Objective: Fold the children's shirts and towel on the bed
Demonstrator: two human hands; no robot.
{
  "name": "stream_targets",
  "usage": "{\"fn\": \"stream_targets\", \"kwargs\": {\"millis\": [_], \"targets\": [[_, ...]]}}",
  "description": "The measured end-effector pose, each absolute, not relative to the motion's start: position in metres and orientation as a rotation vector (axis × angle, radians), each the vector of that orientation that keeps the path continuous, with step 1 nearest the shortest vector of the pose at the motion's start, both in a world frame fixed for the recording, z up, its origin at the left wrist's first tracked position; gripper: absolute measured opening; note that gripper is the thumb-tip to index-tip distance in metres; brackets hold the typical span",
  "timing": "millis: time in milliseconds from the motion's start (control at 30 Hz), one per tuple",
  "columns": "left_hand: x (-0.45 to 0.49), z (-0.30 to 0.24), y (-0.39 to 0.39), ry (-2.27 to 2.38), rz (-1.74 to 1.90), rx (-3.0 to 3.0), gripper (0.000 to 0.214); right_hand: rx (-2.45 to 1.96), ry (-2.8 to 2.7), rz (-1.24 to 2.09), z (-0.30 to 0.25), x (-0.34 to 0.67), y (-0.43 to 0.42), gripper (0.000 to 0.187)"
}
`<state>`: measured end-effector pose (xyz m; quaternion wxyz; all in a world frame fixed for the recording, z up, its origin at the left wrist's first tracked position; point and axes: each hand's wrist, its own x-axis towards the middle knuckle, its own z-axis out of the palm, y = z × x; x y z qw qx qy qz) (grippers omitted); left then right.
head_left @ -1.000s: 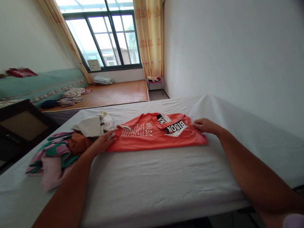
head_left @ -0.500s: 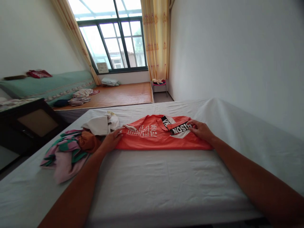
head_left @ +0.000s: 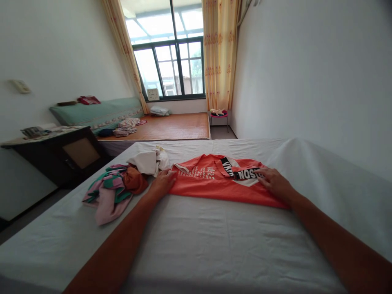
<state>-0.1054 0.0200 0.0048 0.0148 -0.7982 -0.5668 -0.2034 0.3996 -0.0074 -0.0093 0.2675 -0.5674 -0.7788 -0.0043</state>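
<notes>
An orange-red shirt (head_left: 202, 188) lies folded over on the white sheet, with white lettering on its left part and black bands with white letters on its right part. My left hand (head_left: 163, 181) is at the shirt's left end, its fingers closed on the cloth. At the other end my right hand (head_left: 277, 183) has its fingertips and thumb on the lettered black band, gripping the fabric there. The undersides of both hands are hidden. Just left of my left hand is a heap of clothes, pink and green (head_left: 110, 196) with a rust-brown piece (head_left: 134, 179).
Behind the heap lies a cream cloth (head_left: 143, 162). The white-sheeted bed (head_left: 208, 245) meets the wall on the right. Beyond it are a dark cabinet (head_left: 81, 151), a brown-matted bed (head_left: 180, 124) with clothes, a pink stool (head_left: 219, 116) and a curtained window.
The view has swung left and tilted slightly, so the room, shirt and heap appear further right. Both hands stay at the shirt's two ends, and the shirt's near edge now slants down to the right.
</notes>
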Motion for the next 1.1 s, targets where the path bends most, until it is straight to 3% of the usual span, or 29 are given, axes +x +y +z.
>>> {"fn": "stream_targets", "kwargs": {"millis": [133, 267, 700, 867, 967, 1100], "targets": [[-0.104, 0.002, 0.018, -1.813, -0.59, -2.405, 0.039, -1.645, -2.037, -0.051, -0.016, 0.414, -0.003, 0.045], [-0.1, 0.01, 0.011, -1.805, -0.537, -2.407, 0.038, -1.635, -1.942, 0.135, -0.015, 0.418, -0.003, 0.05], [-0.11, 0.033, 0.006, -1.829, -0.416, -2.661, 0.038, -1.625, -1.899, 0.37, 0.012, 0.414, -0.014, 0.036], [-0.112, 0.035, 0.003, -1.814, -0.433, -2.614, 0.036, -1.646, -1.937, 0.163, 0.009, 0.414, -0.012, 0.03], [-0.103, 0.035, 0.001, -1.698, -0.578, -2.518, 0.033, -1.497, -2.003, 0.056, 0.017, 0.395, -0.018, 0.031], [-0.08, 0.033, -0.004, -1.462, -0.683, -2.647, 0.035, -1.229, -2.212, 0.198, 0.029, 0.357, -0.035, 0.032]]}}
